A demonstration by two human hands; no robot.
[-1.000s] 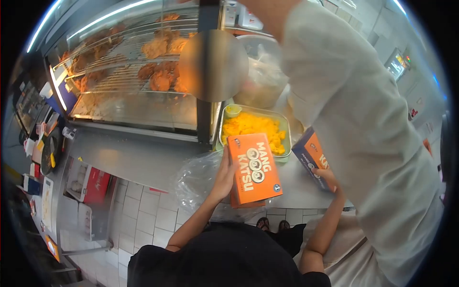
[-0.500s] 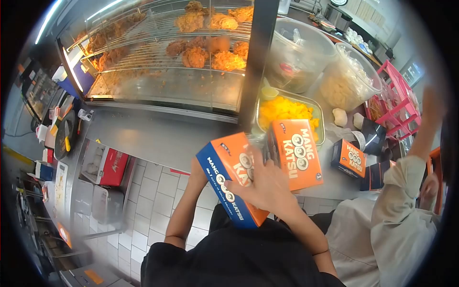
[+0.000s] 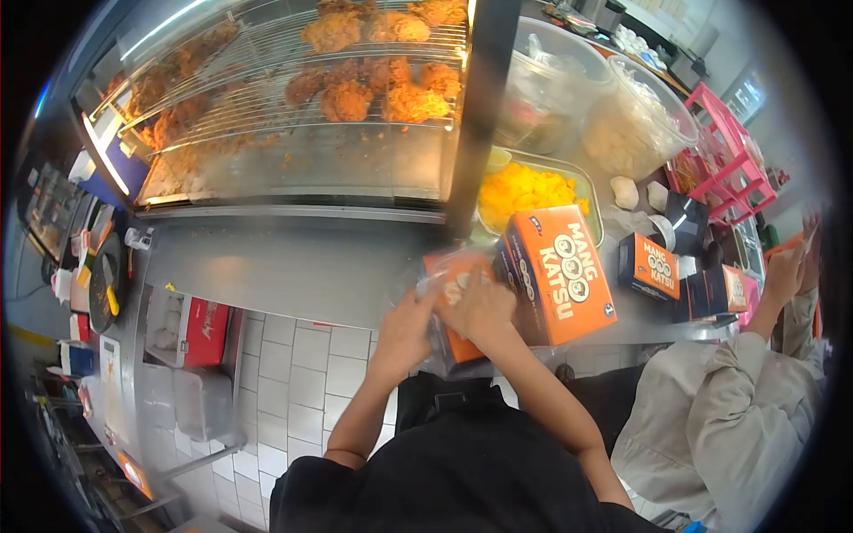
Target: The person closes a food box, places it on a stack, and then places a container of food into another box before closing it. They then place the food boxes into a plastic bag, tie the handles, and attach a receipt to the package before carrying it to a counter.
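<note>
An orange and blue box (image 3: 458,347) stands at the counter's front edge, with clear plastic film around it. On its left upper side my left hand (image 3: 405,327) is closed on the film or the box edge; which of the two is hidden. Over the top of the same box lies my right hand (image 3: 481,306), its fingers bent and blurred, so its hold is unclear. Touching it on the right is a larger orange box (image 3: 564,275) with white lettering. Behind the boxes sits a metal tray (image 3: 597,209) of yellow pieces.
A glass warmer (image 3: 293,211) with fried pieces stands behind the steel counter (image 3: 267,258). Plastic tubs (image 3: 633,124), smaller boxes (image 3: 650,266) and a pink rack (image 3: 733,151) are to the right. A co-worker in a light shirt (image 3: 711,409) stands close at the right.
The nearer box has gone from tilted in my hands to the counter edge, with film now around it. My left hand has moved right and up. The co-worker's raised arm has come down.
</note>
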